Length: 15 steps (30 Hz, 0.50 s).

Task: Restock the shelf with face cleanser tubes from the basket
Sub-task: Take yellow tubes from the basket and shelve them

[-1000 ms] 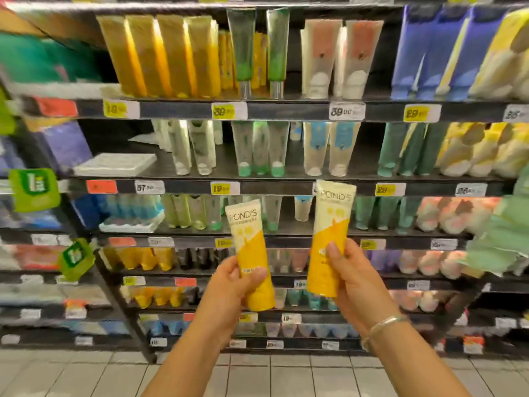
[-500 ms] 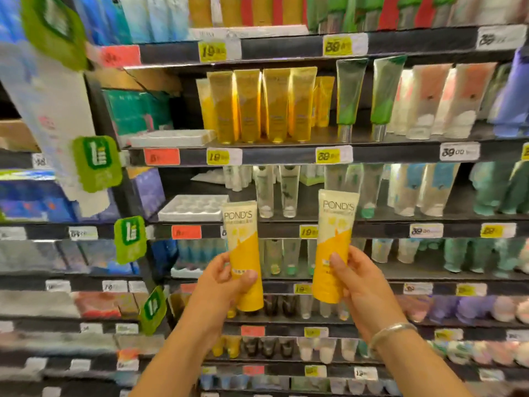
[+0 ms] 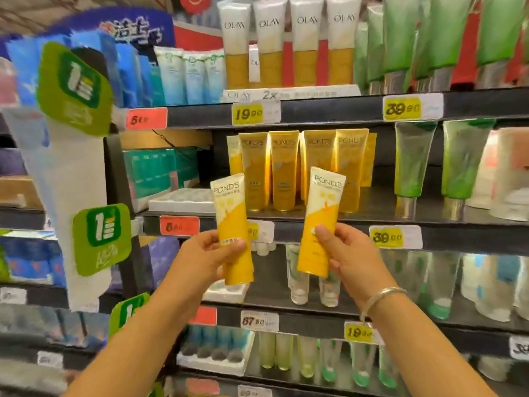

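Before the middle shelf (image 3: 357,213), two items in my hands, raised just short of the matching stocked row (image 3: 303,167); left hand (image 3: 200,253) curls round the lower half of the left tube (image 3: 233,227), thumb across its front; right hand (image 3: 346,253) pinches the right tube (image 3: 319,222) likewise near the cap end. Handling, by my estimate: light, soft-walled, glossy and somewhat slippery, not fragile; best held low by the stiffer cap end, where both grips already sit; basket not in view.

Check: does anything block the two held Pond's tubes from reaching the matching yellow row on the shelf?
Nothing visible does. Left hand and right hand hold the tubes in open air before the yellow row.
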Available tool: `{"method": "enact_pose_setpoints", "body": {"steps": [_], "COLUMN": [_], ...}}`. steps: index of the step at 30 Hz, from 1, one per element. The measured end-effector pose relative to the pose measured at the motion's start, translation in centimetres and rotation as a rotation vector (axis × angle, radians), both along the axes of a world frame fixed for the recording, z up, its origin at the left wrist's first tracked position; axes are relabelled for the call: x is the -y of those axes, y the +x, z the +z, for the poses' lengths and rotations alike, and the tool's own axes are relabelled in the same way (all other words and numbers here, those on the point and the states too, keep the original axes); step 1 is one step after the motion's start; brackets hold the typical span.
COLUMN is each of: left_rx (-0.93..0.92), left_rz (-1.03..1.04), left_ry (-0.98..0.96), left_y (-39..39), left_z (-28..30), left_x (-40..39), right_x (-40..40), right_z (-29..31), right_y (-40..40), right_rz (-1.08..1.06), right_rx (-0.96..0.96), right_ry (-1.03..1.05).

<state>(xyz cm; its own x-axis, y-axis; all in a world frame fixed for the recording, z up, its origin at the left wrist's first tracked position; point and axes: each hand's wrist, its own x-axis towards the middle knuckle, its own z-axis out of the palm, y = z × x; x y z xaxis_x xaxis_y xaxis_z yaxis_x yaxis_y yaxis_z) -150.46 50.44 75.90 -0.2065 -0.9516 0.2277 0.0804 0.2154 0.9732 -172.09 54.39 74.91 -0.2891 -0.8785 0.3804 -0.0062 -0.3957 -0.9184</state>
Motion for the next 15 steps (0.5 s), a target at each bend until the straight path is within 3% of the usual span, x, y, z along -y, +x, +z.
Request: {"method": "enact_pose_setpoints", "body": {"steps": [7,15], "left_rx": [0.068,0.097], "left_rz": [0.047,0.072], "left_ry": [-0.096,-0.210], "left_y": [-1.9,-3.6], "left_z": [4.9,5.3], "left_x": [6.2,9.7], "right_x": [6.1,8.6], "right_z": [4.2,5.1], "right_y": [-0.5,0.1], "right_rz": [0.010,-0.079], "right_rx": [-0.143,-0.247], "right_ry": [-0.088,-0.129]}}
